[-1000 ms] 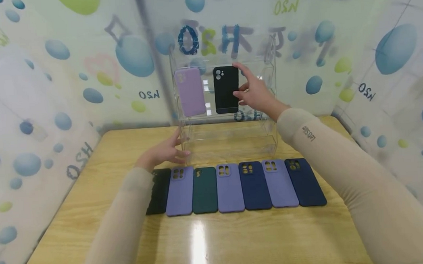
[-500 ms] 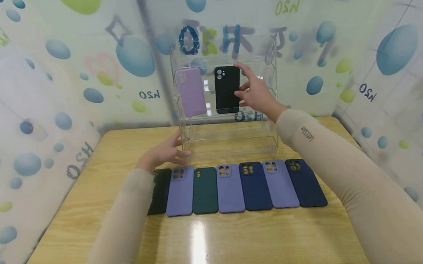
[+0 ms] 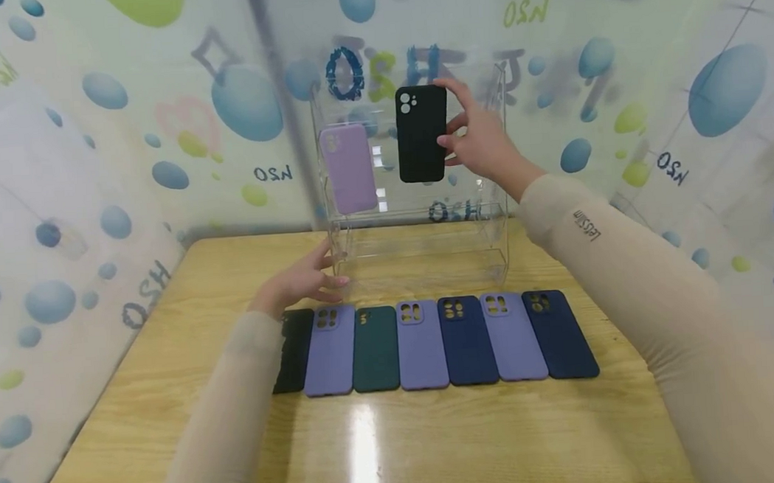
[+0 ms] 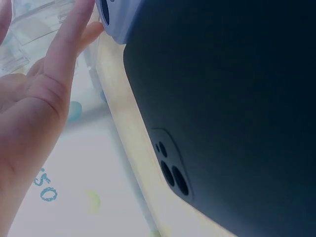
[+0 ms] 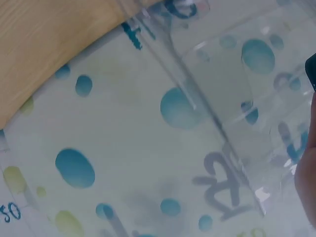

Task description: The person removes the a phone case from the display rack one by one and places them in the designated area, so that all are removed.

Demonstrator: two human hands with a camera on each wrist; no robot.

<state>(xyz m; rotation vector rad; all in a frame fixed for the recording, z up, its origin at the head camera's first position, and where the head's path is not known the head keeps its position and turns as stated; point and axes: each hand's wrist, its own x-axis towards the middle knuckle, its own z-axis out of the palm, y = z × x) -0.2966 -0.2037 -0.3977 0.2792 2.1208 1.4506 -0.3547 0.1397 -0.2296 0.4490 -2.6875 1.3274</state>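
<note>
My right hand [image 3: 484, 143] pinches a black phone case [image 3: 422, 136] by its right side, a fingertip on the top corner. The case is upright in front of a clear acrylic display rack [image 3: 422, 272]. On the rack's left part leans a light purple phone case [image 3: 349, 168]. My left hand [image 3: 299, 276] touches the rack's lower left side with spread fingers. In the left wrist view, that hand [image 4: 37, 103] shows straight fingers beside a dark phone case [image 4: 222, 98]. Only an edge of my right hand [image 5: 307, 182] shows in the right wrist view.
Before the rack, several phone cases lie in a row on the wooden table [image 3: 492, 442], among them a green case [image 3: 375, 349] and a navy case [image 3: 468, 340]. My left sleeve covers part of the leftmost dark case [image 3: 294, 354]. A patterned curtain [image 3: 244, 184] closes off the back.
My right hand has raised the black phone case off the rack's shelf, slightly to the right. My left hand has stayed at the rack.
</note>
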